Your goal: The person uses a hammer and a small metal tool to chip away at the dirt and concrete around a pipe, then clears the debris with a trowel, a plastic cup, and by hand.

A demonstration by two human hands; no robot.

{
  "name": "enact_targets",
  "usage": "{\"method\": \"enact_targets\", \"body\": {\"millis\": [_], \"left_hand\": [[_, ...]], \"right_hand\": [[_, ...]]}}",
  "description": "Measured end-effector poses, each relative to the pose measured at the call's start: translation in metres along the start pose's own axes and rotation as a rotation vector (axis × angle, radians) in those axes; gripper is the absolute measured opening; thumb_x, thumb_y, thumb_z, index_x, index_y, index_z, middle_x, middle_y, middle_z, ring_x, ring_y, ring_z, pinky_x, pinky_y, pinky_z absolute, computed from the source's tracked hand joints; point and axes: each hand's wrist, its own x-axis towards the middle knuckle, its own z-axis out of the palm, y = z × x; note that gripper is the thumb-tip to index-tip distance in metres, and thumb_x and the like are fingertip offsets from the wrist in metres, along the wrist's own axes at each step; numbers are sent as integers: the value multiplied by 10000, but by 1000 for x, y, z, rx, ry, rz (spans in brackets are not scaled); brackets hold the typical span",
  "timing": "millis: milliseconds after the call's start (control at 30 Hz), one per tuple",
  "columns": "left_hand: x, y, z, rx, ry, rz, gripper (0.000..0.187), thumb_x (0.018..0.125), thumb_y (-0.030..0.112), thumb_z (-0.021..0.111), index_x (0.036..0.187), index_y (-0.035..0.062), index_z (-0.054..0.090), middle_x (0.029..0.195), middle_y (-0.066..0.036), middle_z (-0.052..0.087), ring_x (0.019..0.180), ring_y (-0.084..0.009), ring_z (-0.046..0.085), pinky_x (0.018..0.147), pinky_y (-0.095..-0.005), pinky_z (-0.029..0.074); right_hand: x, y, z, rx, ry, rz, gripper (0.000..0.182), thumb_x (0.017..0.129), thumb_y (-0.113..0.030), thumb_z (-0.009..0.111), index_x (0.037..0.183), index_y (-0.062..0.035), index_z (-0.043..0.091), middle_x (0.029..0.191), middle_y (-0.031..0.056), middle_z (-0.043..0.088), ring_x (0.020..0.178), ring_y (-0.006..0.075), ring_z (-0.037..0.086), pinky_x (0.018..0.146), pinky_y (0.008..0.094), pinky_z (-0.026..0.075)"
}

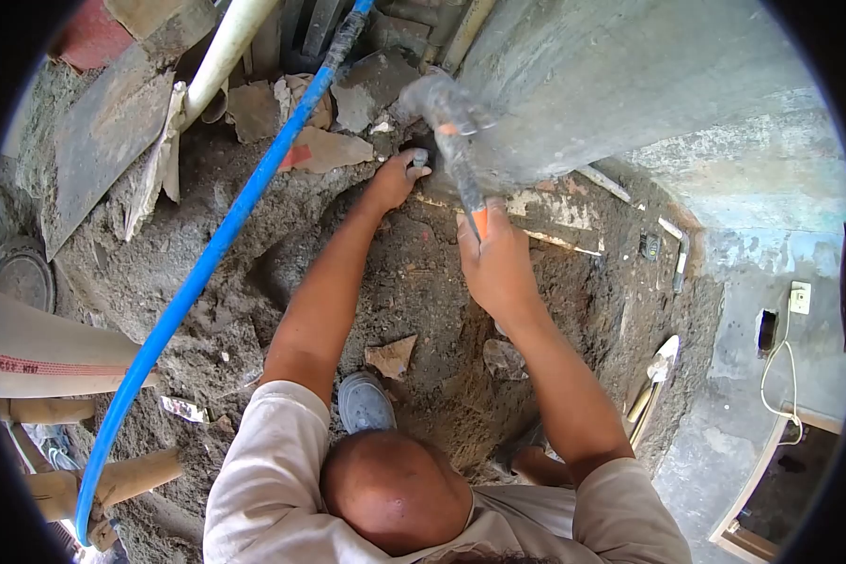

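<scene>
My right hand (500, 256) is wrapped round the orange and dark handle of a hammer (459, 169). The hammer's head is smeared by motion and hangs near the foot of the grey wall. To its left, my left hand (397, 182) is closed round a chisel (421, 158), of which only a short grey metal end shows above the fingers. Its lower part is hidden in the dark gap by the wall. Just left of that hand lies a broken tile piece (327, 150) with a red mark.
A blue pipe (218, 246) runs diagonally across the left side. Rubble and a white pipe (226, 56) lie at upper left. Near my shoe (365, 402) is a tile shard (391, 357). A trowel-like tool (662, 361) rests at right, below a wall socket (799, 298).
</scene>
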Motion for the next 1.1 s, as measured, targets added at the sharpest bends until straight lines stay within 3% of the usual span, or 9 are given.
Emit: {"method": "enact_targets", "body": {"millis": [167, 233, 367, 400, 533, 700, 800, 967, 1100], "left_hand": [[8, -11, 1, 26, 7, 34, 415, 882, 227, 622, 1207, -20, 551, 1144, -235, 612, 1060, -367, 584, 921, -386, 439], [-3, 1, -1, 106, 49, 87, 401, 884, 224, 613, 1194, -24, 558, 1127, -252, 613, 1049, -380, 586, 908, -397, 445], [-6, 22, -7, 271, -87, -244, 333, 889, 171, 582, 1158, -25, 566, 1081, -279, 606, 1042, -415, 567, 900, -426, 443], [-11, 13, -2, 221, 123, 45, 284, 887, 146, 583, 1128, -5, 583, 1053, -237, 633, 1010, -381, 598, 878, -409, 460], [-41, -5, -6, -21, 149, 12, 232, 883, 80, 576, 1104, 8, 580, 1056, -130, 665, 1020, -227, 630, 885, -330, 470], [-57, 3, -3, -17, 186, 41, 227, 890, 81, 587, 1103, 2, 576, 1054, -122, 664, 1008, -212, 629, 881, -311, 466], [-44, -6, 5, -77, 303, 246, 221, 899, 115, 597, 1083, -5, 575, 1001, -110, 673, 949, -217, 637, 850, -311, 474], [-51, -21, -6, -49, 22, -186, 278, 912, 240, 603, 1100, 37, 579, 935, -160, 653, 853, -280, 633, 773, -351, 478], [-72, 1, -4, -173, 226, 31, 258, 911, 235, 596, 1066, 29, 573, 938, -162, 655, 883, -291, 642, 785, -351, 479]], "right_hand": [[2, 8, 18, 295, 500, -509, 277, 921, -155, 533, 1086, 60, 475, 788, 269, 622, 727, 435, 620, 682, 502, 473], [9, 60, 53, -54, 61, -39, 323, 914, -179, 537, 1084, 87, 470, 812, 290, 612, 763, 443, 625, 638, 502, 476], [0, 50, 37, -111, -96, 21, 300, 910, -178, 547, 1061, 72, 481, 760, 282, 609, 739, 451, 622, 638, 505, 469], [-2, 41, 29, -52, -34, -4, 301, 910, -180, 550, 1061, 71, 481, 742, 276, 608, 715, 452, 620, 628, 503, 471], [-25, 31, 4, 112, 143, -25, 281, 917, -206, 565, 976, 60, 495, 652, 237, 590, 606, 419, 612, 551, 469, 465], [-43, 36, -9, 252, 192, 13, 261, 919, -190, 581, 917, 58, 500, 575, 152, 540, 483, 257, 557, 474, 381, 414], [-46, 41, -2, 288, 266, 2, 257, 919, -189, 586, 892, 51, 495, 567, 135, 531, 474, 218, 532, 471, 369, 404], [-51, 45, -3, 288, 236, 11, 242, 914, -178, 594, 870, 35, 490, 570, 125, 525, 482, 194, 515, 480, 357, 404], [-50, 42, -4, 320, 242, 21, 240, 909, -178, 604, 852, 21, 483, 569, 118, 516, 480, 186, 497, 481, 350, 401]]}}
